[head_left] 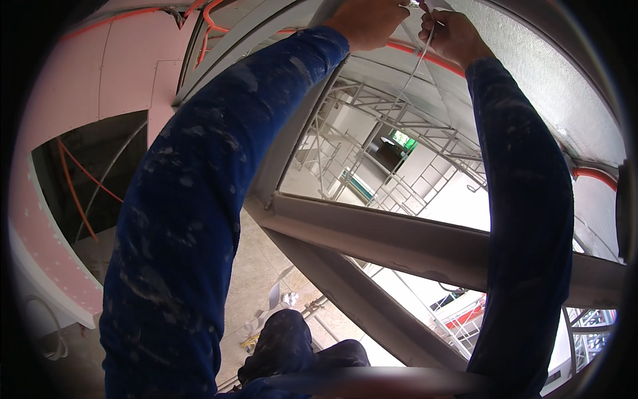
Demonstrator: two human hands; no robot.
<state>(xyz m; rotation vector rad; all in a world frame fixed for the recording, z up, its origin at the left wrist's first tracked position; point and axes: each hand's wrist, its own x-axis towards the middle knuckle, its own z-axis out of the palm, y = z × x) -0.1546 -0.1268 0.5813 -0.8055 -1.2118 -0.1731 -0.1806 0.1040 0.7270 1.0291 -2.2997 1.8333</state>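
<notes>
Both my arms, in blue sleeves spotted with white, reach up to the top edge of the view. My right hand point(457, 36) is closed in a pinch on a thin pale strand, wire or string point(420, 61), which hangs down from the fingers. Close beside it on the left, my left hand point(372, 25) is closed too, its fingertips partly cut off by the edge. What those fingers hold is too small to make out. An orange conduit point(435, 60) runs just behind the hands.
Grey steel beams point(379, 229) cross in front of me, with scaffolding point(412, 179) seen through the gaps. Pink boards point(86, 86) with a dark opening point(93, 179) stand at left. Silvery sheeting point(538, 73) lines the upper right. Concrete floor point(256, 266) lies far below.
</notes>
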